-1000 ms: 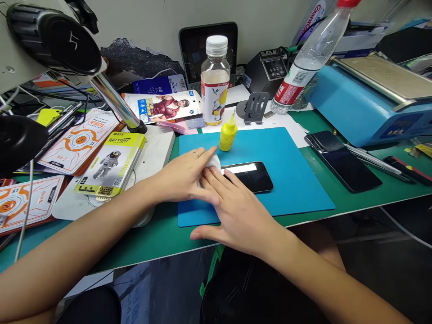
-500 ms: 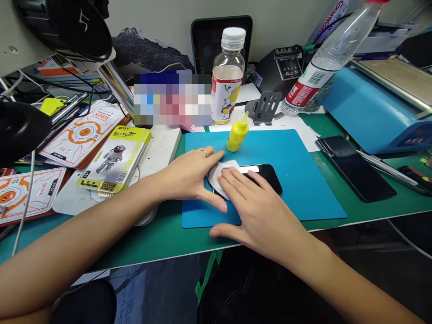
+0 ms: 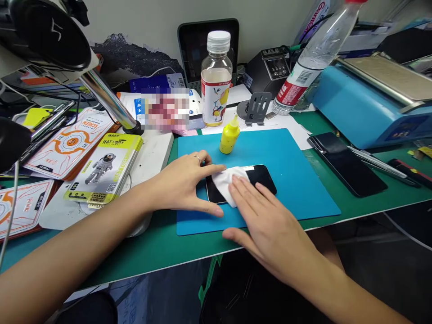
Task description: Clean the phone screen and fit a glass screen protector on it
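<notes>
A black-screened phone lies flat on the blue mat. Across its middle rests a white cloth, pressed down by the outstretched fingers of my right hand. That hand's thumb points away to the left, above the mat's front edge. At the phone's left end is my left hand, open, thumb and forefinger spread around the corner; whether they touch the phone I cannot tell. Its forefinger tip reaches the cloth's upper edge. Behind the phone stands a small yellow squeeze bottle with a pointed tip.
Left of the mat lie a yellow battery box and several orange-white boxes, beneath a lamp. At the back stand a drink bottle and a phone stand. Another phone and a blue machine are on the right.
My right hand has slid the cloth to the right along the phone, uncovering the screen's left end. My left hand stays by that end. The camera view has shifted slightly.
</notes>
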Tool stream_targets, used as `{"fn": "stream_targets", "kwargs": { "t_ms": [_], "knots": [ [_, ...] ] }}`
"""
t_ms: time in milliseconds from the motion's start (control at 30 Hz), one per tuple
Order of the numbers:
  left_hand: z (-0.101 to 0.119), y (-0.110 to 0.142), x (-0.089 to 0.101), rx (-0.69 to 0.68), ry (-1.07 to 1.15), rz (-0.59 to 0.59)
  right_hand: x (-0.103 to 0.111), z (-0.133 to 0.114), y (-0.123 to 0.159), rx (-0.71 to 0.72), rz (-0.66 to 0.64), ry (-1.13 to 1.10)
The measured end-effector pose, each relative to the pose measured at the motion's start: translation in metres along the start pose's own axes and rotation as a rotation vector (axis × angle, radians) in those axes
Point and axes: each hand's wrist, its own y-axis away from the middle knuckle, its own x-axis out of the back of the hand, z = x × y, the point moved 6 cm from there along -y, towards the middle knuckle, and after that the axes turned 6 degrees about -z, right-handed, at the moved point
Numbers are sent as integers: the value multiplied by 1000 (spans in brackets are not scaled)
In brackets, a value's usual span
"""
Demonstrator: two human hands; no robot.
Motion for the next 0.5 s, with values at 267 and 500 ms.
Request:
{"fn": "stream_targets", "kwargs": {
  "t_ms": [267,500],
  "knots": [
    [-1,-2,-2,1,-40,-7,-3,28,-7,-107,-3,-6],
    [0,0,-3,-13,6,13,-8,-13,-37,-98,-21,-145]
  ]
}}
